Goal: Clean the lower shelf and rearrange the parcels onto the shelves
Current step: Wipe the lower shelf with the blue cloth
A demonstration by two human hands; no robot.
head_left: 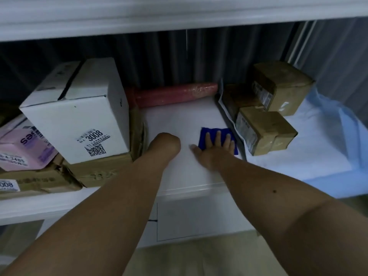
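Note:
A blue cloth (207,134) lies flat on the white shelf (179,120), and my right hand (214,151) presses on it with fingers spread. My left hand (164,146) rests on the shelf to the left, bent at the wrist; its fingers are hidden. A white box (79,118) marked 3008 stands on flat brown cartons (95,170) at the left, next to a pink box (23,150). Two taped brown parcels (264,130) (282,86) sit at the right. A red wrapped roll (175,94) lies along the back.
The upper shelf's edge (179,14) hangs overhead. A grey flat mailer (231,104) leans behind the brown parcels. A blue plastic bag (344,120) lies at the far right. A dark curtain hangs behind the shelf.

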